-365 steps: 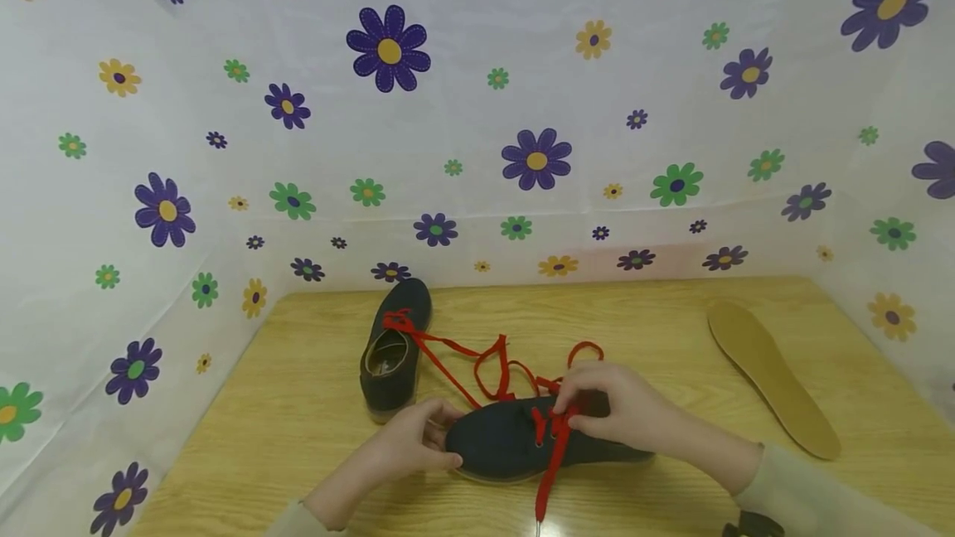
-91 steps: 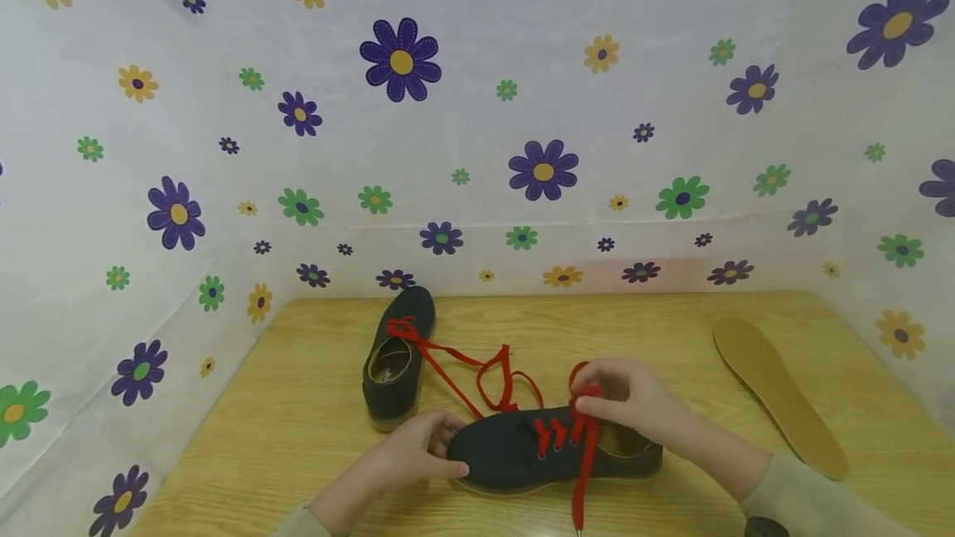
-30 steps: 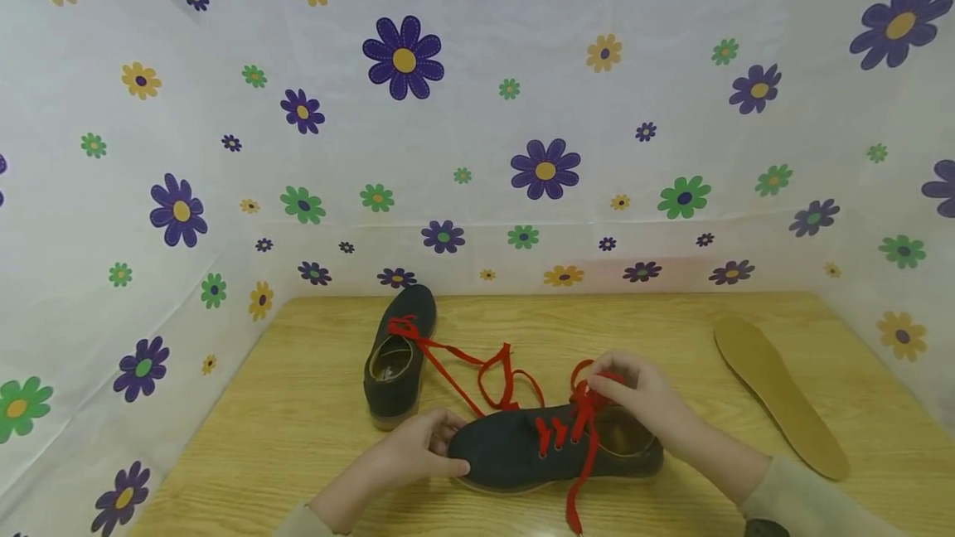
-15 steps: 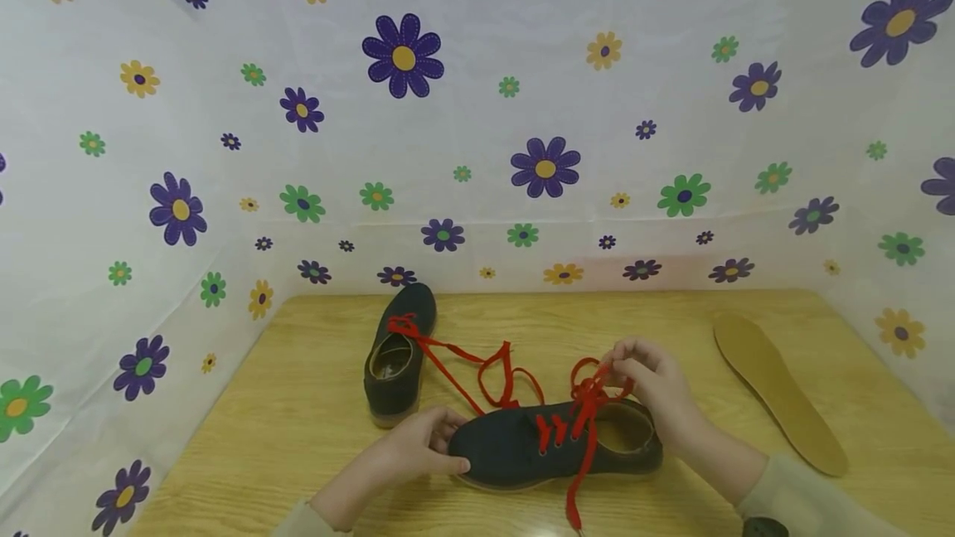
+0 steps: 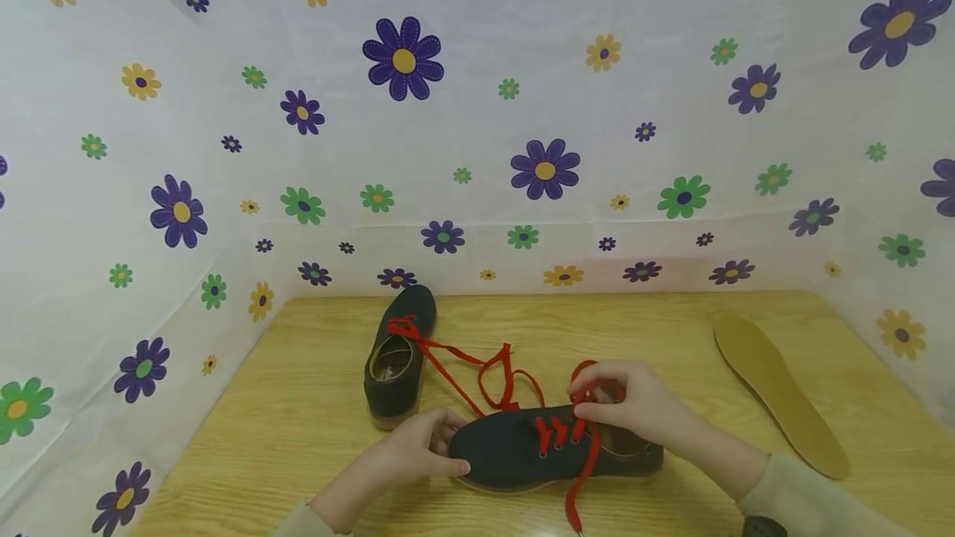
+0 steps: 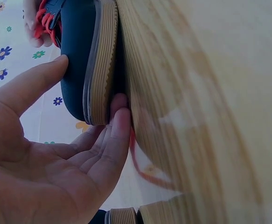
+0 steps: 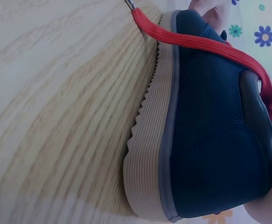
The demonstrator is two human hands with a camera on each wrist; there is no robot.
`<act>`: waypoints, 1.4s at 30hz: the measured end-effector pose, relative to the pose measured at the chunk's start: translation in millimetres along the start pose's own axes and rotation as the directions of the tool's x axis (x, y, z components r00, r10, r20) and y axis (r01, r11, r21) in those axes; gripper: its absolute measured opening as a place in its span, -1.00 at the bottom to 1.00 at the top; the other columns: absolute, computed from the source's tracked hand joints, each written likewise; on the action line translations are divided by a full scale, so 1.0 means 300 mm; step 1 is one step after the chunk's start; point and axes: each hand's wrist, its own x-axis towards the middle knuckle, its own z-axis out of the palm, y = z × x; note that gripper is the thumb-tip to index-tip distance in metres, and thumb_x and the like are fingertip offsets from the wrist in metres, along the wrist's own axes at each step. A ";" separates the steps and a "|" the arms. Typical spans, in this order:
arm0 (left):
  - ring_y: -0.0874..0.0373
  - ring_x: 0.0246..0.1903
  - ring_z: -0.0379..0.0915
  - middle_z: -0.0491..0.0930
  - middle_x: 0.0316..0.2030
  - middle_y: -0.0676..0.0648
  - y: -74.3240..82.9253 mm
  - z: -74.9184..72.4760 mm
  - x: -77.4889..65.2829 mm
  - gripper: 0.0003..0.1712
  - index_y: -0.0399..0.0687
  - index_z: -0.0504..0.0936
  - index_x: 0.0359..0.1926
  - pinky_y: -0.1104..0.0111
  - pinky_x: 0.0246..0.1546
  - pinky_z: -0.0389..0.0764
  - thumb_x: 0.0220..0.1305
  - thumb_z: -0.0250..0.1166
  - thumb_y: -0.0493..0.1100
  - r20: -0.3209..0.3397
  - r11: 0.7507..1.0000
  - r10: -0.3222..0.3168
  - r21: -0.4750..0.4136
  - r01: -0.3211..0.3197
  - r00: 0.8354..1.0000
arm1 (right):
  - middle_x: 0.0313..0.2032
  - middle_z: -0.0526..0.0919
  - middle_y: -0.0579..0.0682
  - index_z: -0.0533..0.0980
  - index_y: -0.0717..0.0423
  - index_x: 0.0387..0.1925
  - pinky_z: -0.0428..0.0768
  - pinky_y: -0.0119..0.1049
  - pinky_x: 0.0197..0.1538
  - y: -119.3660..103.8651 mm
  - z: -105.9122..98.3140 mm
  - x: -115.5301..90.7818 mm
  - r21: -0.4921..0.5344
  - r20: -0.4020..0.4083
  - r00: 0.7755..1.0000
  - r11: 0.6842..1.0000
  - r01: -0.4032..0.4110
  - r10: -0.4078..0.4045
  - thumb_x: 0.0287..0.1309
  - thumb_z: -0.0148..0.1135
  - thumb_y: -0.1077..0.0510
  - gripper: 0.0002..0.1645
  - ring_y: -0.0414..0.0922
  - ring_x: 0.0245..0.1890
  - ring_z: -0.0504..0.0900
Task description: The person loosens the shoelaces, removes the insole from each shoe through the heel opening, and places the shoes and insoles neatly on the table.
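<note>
A dark navy shoe (image 5: 507,452) lies sole down on the table, toe to the left. My left hand (image 5: 406,447) holds its toe; the left wrist view shows the thumb on the upper and fingers under the sole edge. My right hand (image 5: 630,398) pinches the red shoelace (image 5: 585,479) above the top eyelets, by the shoe opening. One lace end hangs over the shoe's near side, and its metal tip (image 7: 129,3) touches or nears the table in the right wrist view. The right fingertips partly hide the lace bundle.
A second navy shoe (image 5: 391,392) stands behind on the left, its red laces (image 5: 448,375) trailing toward the first shoe. A tan insole (image 5: 779,396) lies on the right of the wooden table (image 5: 298,479). Flower-printed cloth (image 5: 462,123) encloses the back and sides.
Over the last half second my right hand has come left and down, back onto the lace. Twelve seconds ago it worked nearer the lower eyelets. My left hand has stayed at the toe.
</note>
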 end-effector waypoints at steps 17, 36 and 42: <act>0.13 -0.18 0.65 0.67 -0.07 -0.17 0.002 0.001 -0.003 -0.45 -0.39 0.54 0.20 0.25 -0.10 0.73 0.24 0.51 -0.34 -0.001 1.000 0.007 0.002 -0.007 1.000 | -0.23 0.72 -0.16 0.56 0.46 0.02 0.73 -0.38 -0.04 -0.002 0.002 -0.005 0.205 -0.195 0.958 0.964 -0.169 0.210 0.48 0.29 0.21 -0.67 -0.30 -0.21 0.70; 0.12 -0.18 0.66 0.67 -0.08 -0.16 0.012 0.001 -0.007 -0.45 -0.39 0.55 0.21 0.25 -0.10 0.73 0.24 0.51 -0.33 -0.007 1.000 -0.002 0.010 0.002 1.000 | -0.27 0.72 -0.19 0.66 -0.03 -0.24 0.73 -0.42 0.02 0.006 -0.007 -0.024 0.512 -0.380 0.918 0.852 0.107 0.113 0.55 0.00 0.34 -0.64 -0.25 -0.20 0.71; 0.12 -0.18 0.66 0.67 -0.08 -0.16 0.019 0.002 -0.011 -0.45 -0.39 0.55 0.21 0.24 -0.10 0.73 0.25 0.52 -0.33 -0.006 1.000 -0.004 0.019 0.004 1.000 | -0.16 0.75 -0.15 0.68 0.22 0.00 0.71 -0.40 0.01 -0.017 -0.031 -0.015 0.223 -0.234 0.963 0.972 -0.078 0.131 0.53 0.19 0.18 -0.76 -0.30 -0.14 0.69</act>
